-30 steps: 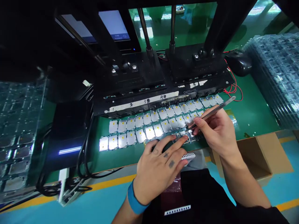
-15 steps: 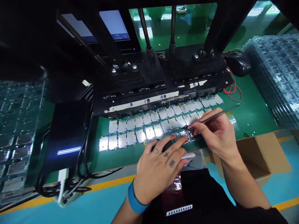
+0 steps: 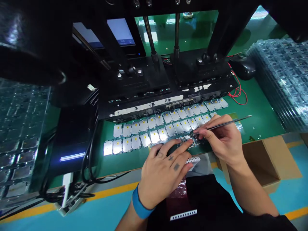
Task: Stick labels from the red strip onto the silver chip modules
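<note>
Honestly, it's a packed setup: a green desk (image 3: 262,112) with a black clamp fixture (image 3: 166,93) along it, and rows of silver modules (image 3: 154,136) with yellow dots in front. The left hand (image 3: 163,175) sits spread, its index finger pressing on a small circuit board (image 3: 185,141), while the right hand (image 3: 222,139) pinches slim steel tweezers (image 3: 223,124) at the board. Keeping that left hand planted looks key to steady tip control.

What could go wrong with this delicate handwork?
The tweezers in the right hand could slip and scratch the small circuit board at their tips. The left hand, with its fingers at that board, could knock the nearby silver yellow-dotted pieces out of line.
</note>
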The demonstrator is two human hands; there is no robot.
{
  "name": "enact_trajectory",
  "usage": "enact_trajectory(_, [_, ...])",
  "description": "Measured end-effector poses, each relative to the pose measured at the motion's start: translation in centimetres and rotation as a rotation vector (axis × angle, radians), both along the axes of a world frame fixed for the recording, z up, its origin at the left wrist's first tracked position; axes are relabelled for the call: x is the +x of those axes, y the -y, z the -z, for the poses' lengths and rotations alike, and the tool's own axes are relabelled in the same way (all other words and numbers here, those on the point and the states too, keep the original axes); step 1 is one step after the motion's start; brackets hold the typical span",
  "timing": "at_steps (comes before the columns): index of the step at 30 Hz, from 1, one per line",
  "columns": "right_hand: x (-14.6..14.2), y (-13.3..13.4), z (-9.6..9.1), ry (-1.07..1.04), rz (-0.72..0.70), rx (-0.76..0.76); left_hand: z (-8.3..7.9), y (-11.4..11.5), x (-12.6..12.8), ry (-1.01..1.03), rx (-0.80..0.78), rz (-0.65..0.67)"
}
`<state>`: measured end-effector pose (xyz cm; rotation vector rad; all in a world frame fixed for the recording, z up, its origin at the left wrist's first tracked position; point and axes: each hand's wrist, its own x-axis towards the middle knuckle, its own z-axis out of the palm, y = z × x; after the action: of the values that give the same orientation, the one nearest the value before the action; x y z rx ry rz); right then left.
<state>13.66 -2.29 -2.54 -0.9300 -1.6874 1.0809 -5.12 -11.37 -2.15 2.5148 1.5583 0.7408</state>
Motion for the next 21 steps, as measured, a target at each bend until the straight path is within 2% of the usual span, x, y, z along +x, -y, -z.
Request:
enact_trajectory(5, [0.0, -0.1, 0.2, 0.005, 0.023, -0.017, 0.3, 0.0, 0.0, 0.005, -0.007, 0.012])
enact_trajectory(9, [-0.3, 0.7, -0.4, -0.202, 0.098, 0.03, -0.2, 0.0, -0.3, 0.037, -0.029, 0.021])
enact_trajectory(12, [-0.7, 2.4, -1.7, -0.382, 0.129, -0.014, -0.6, 0.0, -0.6, 0.171, -0.055, 0.015])
enact_trajectory(15, [-1.4, 4.1, -2.9, -0.459, 0.119, -0.061, -0.7, 0.2, -0.7, 0.372, -0.086, -0.016])
enact_trajectory(17, [-1.9, 4.9, -3.2, -0.479, 0.094, -0.038, -0.7, 0.3, -0.7, 0.455, -0.083, -0.055])
enact_trajectory(21, [-2.5, 5.1, -2.7, -0.492, 0.025, 0.017, -0.6, 0.4, -0.6, 0.482, -0.026, -0.112])
